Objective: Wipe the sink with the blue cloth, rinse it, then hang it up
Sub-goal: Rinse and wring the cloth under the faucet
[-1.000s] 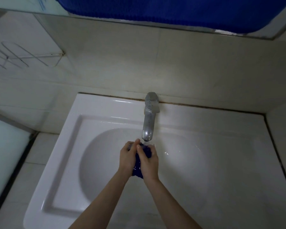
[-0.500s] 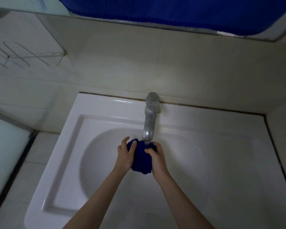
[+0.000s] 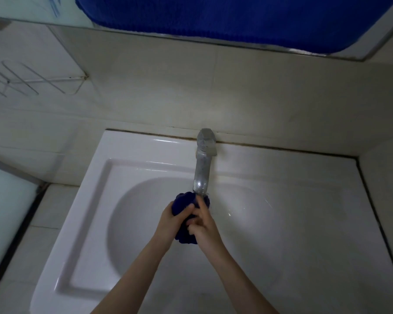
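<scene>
The blue cloth (image 3: 183,236) is bunched into a wad between both my hands, right under the spout of the metal tap (image 3: 202,175). My left hand (image 3: 171,219) grips its left side and my right hand (image 3: 202,225) presses on its right side, fingers closed around it. They are held over the bowl of the white sink (image 3: 132,214). Part of the cloth shows above my fingers and part hangs below them. I cannot tell whether water runs.
A mirror (image 3: 32,10) above the tiled wall reflects blue fabric (image 3: 236,17). A wire rack (image 3: 32,80) is fixed to the left wall. Tiled counter (image 3: 55,207) borders the sink on the left, a tiled ledge (image 3: 386,189) on the right.
My hands spread the cloth apart half a second ago, and now they have pressed together again, squeezing it into a tighter wad under the tap.
</scene>
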